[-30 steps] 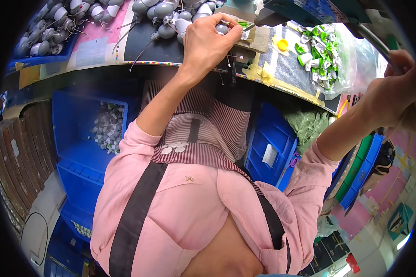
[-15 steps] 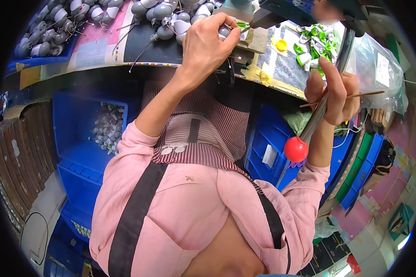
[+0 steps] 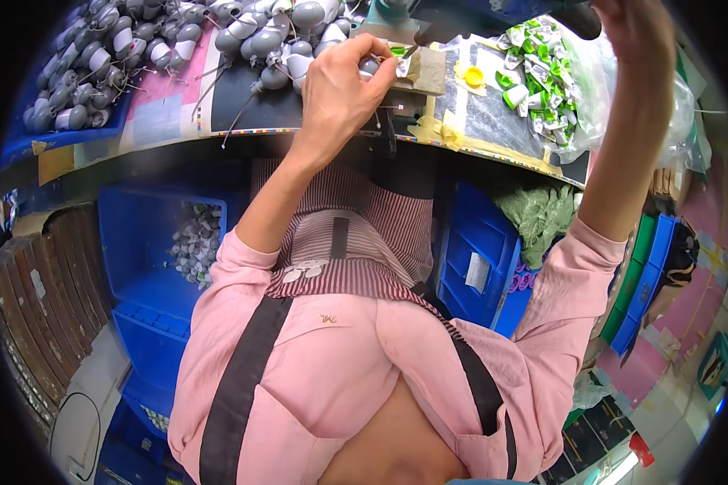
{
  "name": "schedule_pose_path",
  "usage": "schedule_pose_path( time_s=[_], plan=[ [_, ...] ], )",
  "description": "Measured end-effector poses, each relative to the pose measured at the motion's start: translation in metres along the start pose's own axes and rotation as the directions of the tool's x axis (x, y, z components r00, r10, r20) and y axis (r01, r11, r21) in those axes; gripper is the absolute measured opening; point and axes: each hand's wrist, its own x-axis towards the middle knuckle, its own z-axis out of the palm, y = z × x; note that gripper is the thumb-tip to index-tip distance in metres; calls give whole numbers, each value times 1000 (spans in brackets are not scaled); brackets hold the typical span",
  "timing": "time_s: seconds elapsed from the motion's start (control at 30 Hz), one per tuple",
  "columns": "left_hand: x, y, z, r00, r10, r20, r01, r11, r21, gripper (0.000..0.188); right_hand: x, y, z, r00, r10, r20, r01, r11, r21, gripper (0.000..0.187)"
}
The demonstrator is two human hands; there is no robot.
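My left hand [image 3: 344, 93] is closed in a pinch at the edge of a metal block [image 3: 425, 71] under a hand press [image 3: 493, 20]. Between its thumb and forefinger shows a grey, rounded plastic part [image 3: 370, 66], mostly covered by the fingers. A small green piece [image 3: 398, 52] lies at the block beside the fingertips. My right hand [image 3: 635, 28] is raised high at the upper right, beside the press. The picture's top edge cuts off its fingers, and the press lever does not show.
Grey-and-white bulb-shaped parts [image 3: 271, 48] with wires pile up left of the press; more fill a blue bin [image 3: 24, 149]. Green-and-white pieces [image 3: 542, 81] lie to the right, near a yellow round piece [image 3: 473, 77] and a clear plastic bag [image 3: 679, 121]. Blue crates [image 3: 137, 242] stand below the bench.
My right hand has moved up and away from me; the red-knobbed lever and the thin stick with it have left the view. My left hand keeps its pinch at the block.
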Motion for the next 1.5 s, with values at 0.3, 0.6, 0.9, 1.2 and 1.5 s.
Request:
schedule_pose_path(
  time_s=[0.3,0.6,0.9,1.2,1.5],
  plan=[
    [2,20,-56,996,-78,-45,69,981,-181,17,-113,122,-17,986,136,93,7,531,-847,32],
    [84,-61,-75,894,345,-286,-293,933,209,20,-173,163,-13,998,48,-36,-54,440,-896,43],
    [139,-135,-115,985,-61,-162,160,672,723,40,-174,174,-12,992,44,-121,-128,405,-905,43],
    [132,-153,-129,901,-274,-337,128,909,-397,36,-173,174,-8,987,-27,-160,-127,480,-868,28],
    [86,-77,-172,921,250,298,355,-227,-907,52,-170,188,-10,988,-80,-135,-51,650,-758,20]
  ],
)
